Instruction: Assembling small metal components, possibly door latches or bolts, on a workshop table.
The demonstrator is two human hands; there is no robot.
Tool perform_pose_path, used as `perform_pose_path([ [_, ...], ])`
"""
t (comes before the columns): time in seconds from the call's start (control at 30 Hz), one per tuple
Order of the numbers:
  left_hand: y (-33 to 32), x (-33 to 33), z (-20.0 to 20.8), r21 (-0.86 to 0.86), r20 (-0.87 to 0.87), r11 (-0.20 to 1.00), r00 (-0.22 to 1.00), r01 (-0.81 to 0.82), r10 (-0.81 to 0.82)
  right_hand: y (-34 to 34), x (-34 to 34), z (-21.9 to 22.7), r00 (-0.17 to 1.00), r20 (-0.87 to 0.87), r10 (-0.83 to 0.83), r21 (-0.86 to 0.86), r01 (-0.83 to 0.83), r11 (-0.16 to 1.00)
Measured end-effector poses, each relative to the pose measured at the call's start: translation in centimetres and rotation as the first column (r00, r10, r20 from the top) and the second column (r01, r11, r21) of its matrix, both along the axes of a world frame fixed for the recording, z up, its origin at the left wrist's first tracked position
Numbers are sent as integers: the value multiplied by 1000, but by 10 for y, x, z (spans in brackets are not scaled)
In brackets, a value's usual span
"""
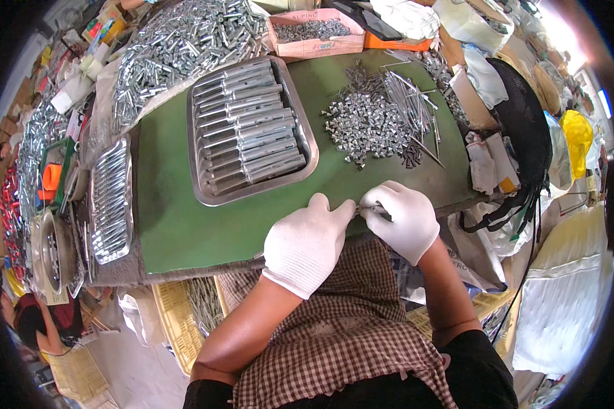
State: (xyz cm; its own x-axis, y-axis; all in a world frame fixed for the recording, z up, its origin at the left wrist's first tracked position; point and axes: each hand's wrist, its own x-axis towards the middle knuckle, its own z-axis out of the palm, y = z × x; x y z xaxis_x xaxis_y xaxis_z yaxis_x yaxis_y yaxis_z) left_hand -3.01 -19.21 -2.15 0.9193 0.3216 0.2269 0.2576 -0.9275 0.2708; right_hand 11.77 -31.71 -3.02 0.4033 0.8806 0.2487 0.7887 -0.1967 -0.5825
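Note:
Over the front edge of the green work mat (177, 232), my two hands meet in white knit gloves. My left hand (307, 238) is closed, its thumb and fingertips pinched at the near end of a small metal part (366, 209). That same part is gripped by my right hand (408, 221), with the fingers curled round it; most of the part is hidden. Beyond the hands lie a heap of small silver metal pieces (365, 126) and a bundle of thin metal rods (408, 99). A steel tray (310, 155) of metal tube-and-rod assemblies (252, 126) rests to the left.
A smaller tray (111, 198) of slim metal parts sits at the left edge. Behind are a large pile of metal tubes (184, 51) and a pink box (317, 44) of small parts. A black mesh bag (522, 123) hangs at right. Another person (37, 320) is at lower left.

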Motion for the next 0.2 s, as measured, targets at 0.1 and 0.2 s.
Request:
perform_pose_path([
  [0.1,-1,0,0,11,-15,1000,1000,7,-7,-1,-1,-1,1000,-18,2,-31,-3,1000],
  [0.2,0,-2,-2,52,-33,998,999,34,-32,0,-5,-1,999,-19,-38,-99,36,994],
])
